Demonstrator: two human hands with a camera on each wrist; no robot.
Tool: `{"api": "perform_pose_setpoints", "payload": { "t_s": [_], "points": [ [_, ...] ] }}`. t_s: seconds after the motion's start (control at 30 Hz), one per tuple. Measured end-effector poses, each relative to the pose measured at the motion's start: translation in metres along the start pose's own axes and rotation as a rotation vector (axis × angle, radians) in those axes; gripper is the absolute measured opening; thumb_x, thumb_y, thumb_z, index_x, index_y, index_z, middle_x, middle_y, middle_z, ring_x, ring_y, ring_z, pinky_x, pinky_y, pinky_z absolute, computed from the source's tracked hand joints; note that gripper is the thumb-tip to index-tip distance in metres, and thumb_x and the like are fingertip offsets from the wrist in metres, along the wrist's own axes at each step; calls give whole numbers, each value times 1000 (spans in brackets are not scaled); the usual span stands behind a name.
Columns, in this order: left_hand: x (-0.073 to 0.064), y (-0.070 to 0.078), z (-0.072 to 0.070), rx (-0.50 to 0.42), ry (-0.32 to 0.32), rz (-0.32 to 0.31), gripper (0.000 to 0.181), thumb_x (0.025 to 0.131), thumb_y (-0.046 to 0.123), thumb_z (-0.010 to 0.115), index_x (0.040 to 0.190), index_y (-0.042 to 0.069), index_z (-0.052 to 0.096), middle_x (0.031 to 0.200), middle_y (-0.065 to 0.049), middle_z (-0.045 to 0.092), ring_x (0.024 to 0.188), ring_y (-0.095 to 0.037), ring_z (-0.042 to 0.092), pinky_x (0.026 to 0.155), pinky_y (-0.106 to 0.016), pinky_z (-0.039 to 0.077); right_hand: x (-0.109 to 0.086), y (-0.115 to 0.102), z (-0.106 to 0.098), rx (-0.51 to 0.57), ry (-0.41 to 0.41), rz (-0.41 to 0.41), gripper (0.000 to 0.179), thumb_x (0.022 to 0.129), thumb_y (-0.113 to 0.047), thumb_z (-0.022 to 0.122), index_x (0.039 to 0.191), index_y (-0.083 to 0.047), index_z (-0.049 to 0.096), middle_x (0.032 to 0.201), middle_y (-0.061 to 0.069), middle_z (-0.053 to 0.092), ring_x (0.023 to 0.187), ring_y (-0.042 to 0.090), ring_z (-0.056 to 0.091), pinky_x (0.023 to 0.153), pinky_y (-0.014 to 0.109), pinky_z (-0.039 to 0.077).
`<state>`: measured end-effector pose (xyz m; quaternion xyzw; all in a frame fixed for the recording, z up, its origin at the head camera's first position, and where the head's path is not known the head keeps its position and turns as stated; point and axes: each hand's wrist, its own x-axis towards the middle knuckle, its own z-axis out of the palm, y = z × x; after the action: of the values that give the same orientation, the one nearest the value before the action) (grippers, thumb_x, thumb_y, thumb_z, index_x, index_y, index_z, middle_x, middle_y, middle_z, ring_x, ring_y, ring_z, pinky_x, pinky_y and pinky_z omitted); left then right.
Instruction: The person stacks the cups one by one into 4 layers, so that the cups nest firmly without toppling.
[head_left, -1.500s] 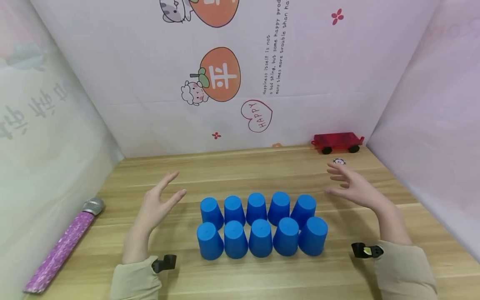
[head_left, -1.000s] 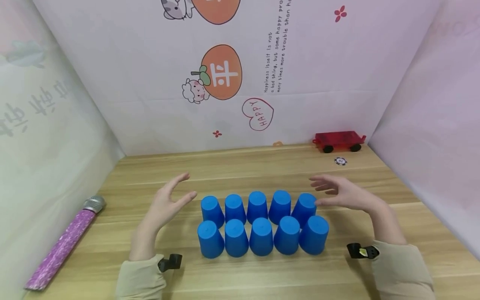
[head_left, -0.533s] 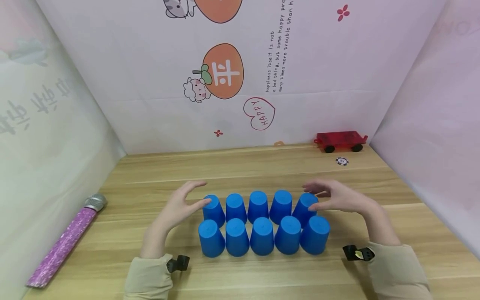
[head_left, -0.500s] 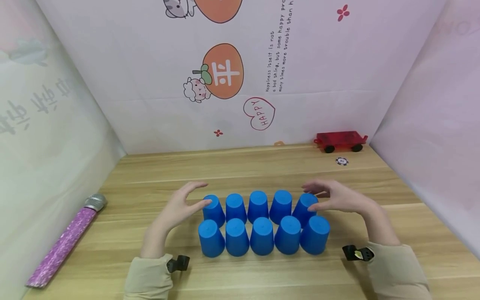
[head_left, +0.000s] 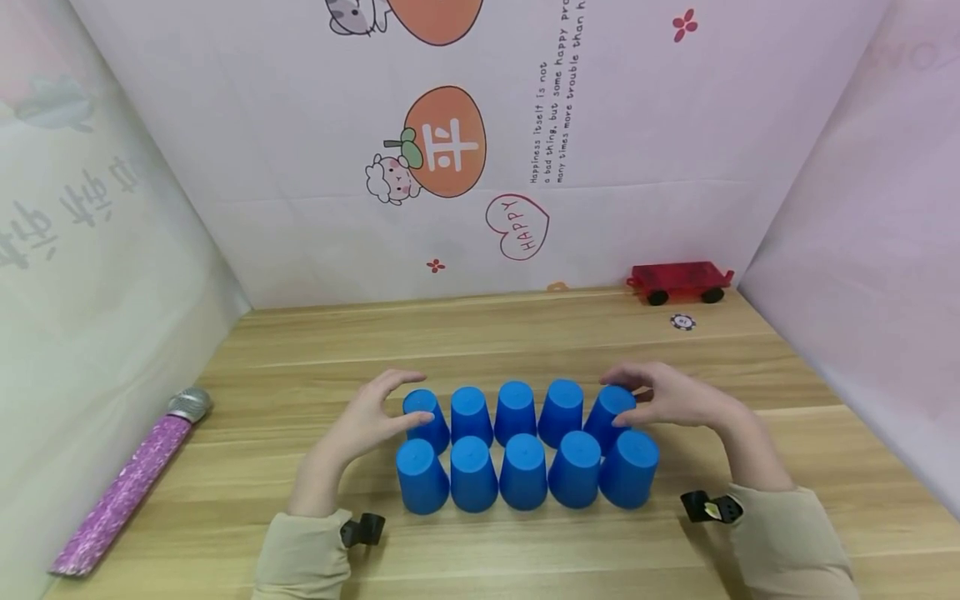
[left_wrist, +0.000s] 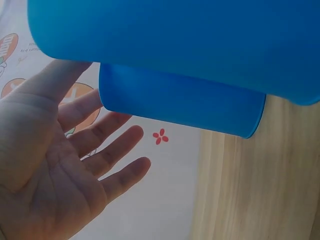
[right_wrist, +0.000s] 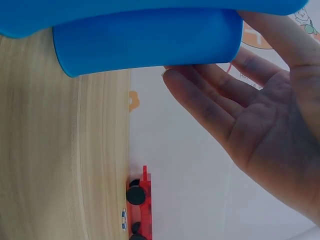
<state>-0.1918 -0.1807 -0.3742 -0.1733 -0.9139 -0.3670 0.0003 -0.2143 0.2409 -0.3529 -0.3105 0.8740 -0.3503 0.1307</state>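
Note:
Blue cups stand upside down in two rows: a front row and a back row. My left hand is at the left-end back cup, thumb before it and fingers spread beyond it. In the left wrist view that cup lies past my loosely extended fingers. My right hand surrounds the right-end back cup, thumb on the near side, fingers behind. The right wrist view shows a gap between palm and cup; whether the fingertips touch is unclear.
A pink glittery toy microphone lies at the left of the wooden table. At the back right stand a red toy wagon and a small round chip. White printed sheets wall the table in.
Both hands have come inward from the sides to the end cups of the back row, thumbs now in front of them. The cups have stayed in place.

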Motion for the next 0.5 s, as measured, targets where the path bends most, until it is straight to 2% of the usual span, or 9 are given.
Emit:
{"api": "perform_pose_setpoints", "payload": {
  "t_s": [0.23, 0.5],
  "points": [
    [1, 2, 0, -25, -12, 26, 56, 81, 32, 74, 130, 11, 54, 131, -8, 55, 122, -30, 51, 101, -51, 45, 1, -2, 0, -17, -4, 11, 50, 83, -25, 71, 121, 3, 54, 114, 16, 63, 103, 31, 61, 84, 44, 56],
    [0, 2, 0, -59, -24, 12, 53, 82, 29, 73, 127, 8, 55, 126, -8, 57, 115, -28, 56, 96, -49, 49, 1, -2, 1, -26, -5, 26, 49, 83, -25, 72, 119, 2, 55, 111, 14, 64, 102, 29, 61, 81, 39, 57]
  ]
}}
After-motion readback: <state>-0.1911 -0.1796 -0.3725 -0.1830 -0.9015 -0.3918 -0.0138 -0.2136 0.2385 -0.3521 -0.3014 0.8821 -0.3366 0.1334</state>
